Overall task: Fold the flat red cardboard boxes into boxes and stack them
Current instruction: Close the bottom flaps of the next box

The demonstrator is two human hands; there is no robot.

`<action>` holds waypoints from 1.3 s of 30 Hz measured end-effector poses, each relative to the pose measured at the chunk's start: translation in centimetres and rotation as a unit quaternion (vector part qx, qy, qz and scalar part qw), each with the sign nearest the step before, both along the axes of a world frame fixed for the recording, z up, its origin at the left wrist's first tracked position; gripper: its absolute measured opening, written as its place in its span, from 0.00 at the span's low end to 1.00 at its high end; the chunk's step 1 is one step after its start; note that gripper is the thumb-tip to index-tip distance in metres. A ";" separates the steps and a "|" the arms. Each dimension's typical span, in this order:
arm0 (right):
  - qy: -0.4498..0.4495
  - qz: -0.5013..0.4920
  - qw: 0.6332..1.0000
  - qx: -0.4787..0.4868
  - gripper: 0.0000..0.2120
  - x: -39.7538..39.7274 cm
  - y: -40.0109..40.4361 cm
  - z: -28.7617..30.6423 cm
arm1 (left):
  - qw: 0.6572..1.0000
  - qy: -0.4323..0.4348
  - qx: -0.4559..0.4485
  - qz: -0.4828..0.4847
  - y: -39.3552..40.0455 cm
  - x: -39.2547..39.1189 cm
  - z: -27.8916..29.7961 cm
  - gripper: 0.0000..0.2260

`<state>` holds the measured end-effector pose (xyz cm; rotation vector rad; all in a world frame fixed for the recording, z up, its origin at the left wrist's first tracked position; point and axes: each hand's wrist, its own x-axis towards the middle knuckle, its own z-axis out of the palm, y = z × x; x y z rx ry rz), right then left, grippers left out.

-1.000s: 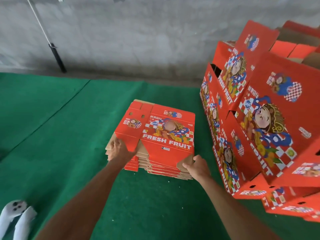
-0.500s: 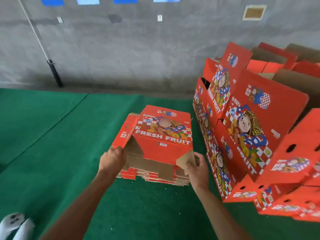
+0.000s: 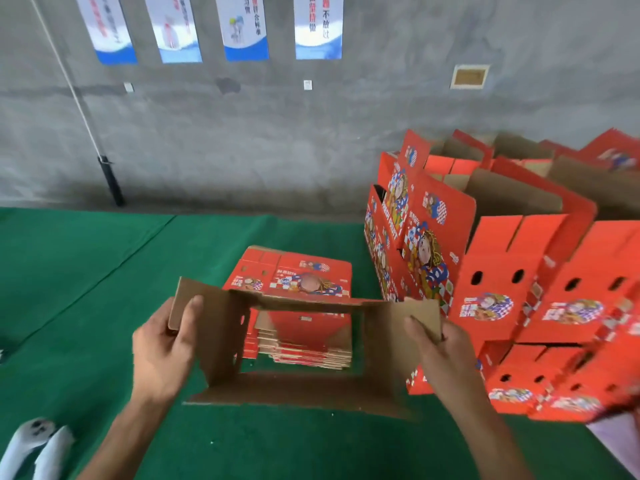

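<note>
**Blank opened into a sleeve**

Left hand point(image 3: 165, 344) and right hand point(image 3: 439, 348) each pinch a side flap of the blank point(image 3: 304, 386), thumbs on the brown inside, holding it above the mat point(image 3: 104, 271) in front of the flat stack point(image 3: 298, 292). Prob. held wide to square the walls. Plain matte corrugated inside, glossy red print outside. Folded boxes point(image 3: 502, 271) are piled at right.

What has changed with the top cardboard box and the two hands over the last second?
The top flat box was lifted off the pile of flat boxes towards the person and opened into a brown-sided tube. The left hand and right hand kept their grip on its side flaps. The pile and the stacked folded boxes stayed put.
</note>
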<state>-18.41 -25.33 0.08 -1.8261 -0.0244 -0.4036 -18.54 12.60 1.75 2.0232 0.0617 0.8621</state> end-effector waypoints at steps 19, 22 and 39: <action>0.104 -0.043 0.992 -0.053 0.15 -10.1 -16.7 -3.9 | 0.997 0.054 -0.051 -0.038 -19.2 -5.9 -8.2 0.21; 0.127 -0.045 0.987 -0.086 0.19 -10.8 -17.5 -5.2 | 0.971 -0.026 0.216 -0.097 -18.6 -4.9 -8.2 0.21; 0.145 -0.176 0.973 0.022 0.10 -9.9 -18.3 -5.7 | 0.917 0.191 0.087 -0.340 -17.5 -6.1 -8.7 0.21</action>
